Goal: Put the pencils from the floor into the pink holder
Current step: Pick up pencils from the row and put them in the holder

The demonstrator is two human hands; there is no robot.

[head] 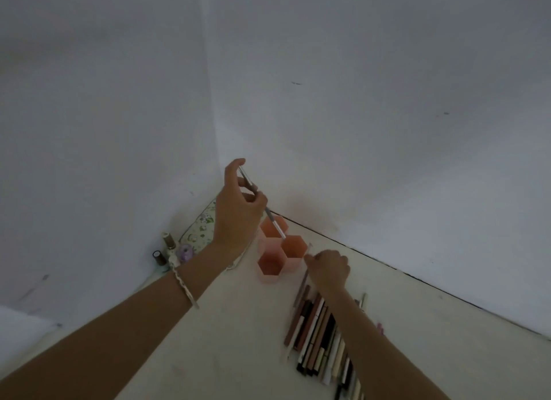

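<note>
Lowering pencil (pixel 262 204) into pink holder (pixel 275 250) | left hand (pixel 238 211) fingers pinch its upper shaft | right hand (pixel 329 268) at holder's 3 o'clock, fingers closed on another pencil (pixel 301 286) | light, stiff, slim: judged easiest gripped mid-shaft

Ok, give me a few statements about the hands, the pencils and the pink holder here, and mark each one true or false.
1. The left hand holds a pencil tilted, its lower tip over the pink holder. True.
2. The pink holder lies tipped on its side. False: it stands upright on the floor with its hexagonal openings facing up.
3. A pile of pencils lies on the floor beside the right forearm. True.
4. The right hand is empty and flat on the floor. False: its grip is closed on a thin pencil next to the holder.
5. The left wrist is bare. False: a bracelet circles it.
</note>
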